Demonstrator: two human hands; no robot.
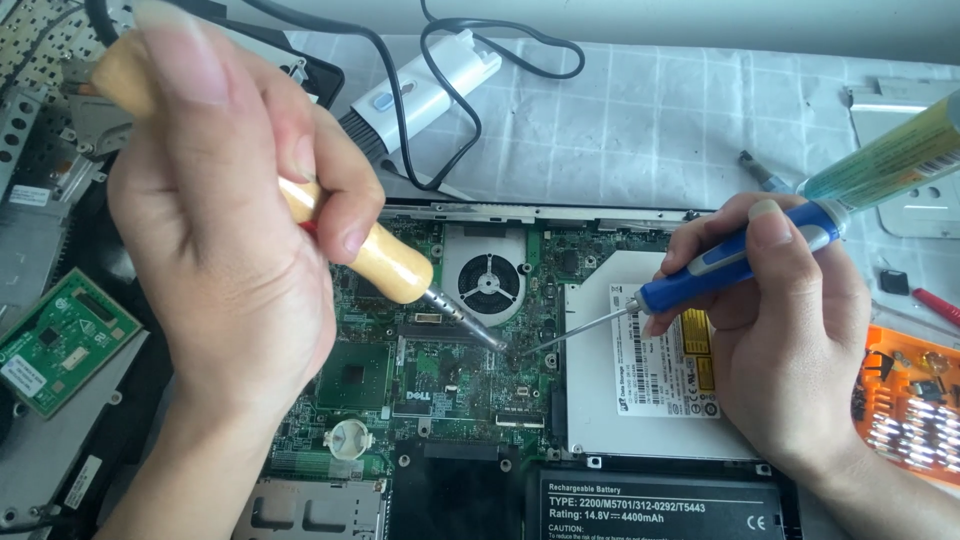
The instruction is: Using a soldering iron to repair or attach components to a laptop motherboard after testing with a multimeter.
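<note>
My left hand (225, 215) grips a soldering iron with a wooden handle (392, 262); its metal tip (492, 341) touches the green motherboard (440, 375) of an opened laptop. My right hand (790, 340) holds a blue-handled screwdriver (735, 260), and its thin shaft (575, 332) points left to meet the iron's tip on the board. A round cooling fan (488, 280) sits just above that spot. A greenish tube (890, 155) sticks up behind my right hand.
A silver optical drive (600, 400) lies right of the board, a black battery (660, 505) below it. A loose green circuit card (60, 340) is at left, a white device with black cable (430, 85) at the back, an orange bit case (910, 400) at right.
</note>
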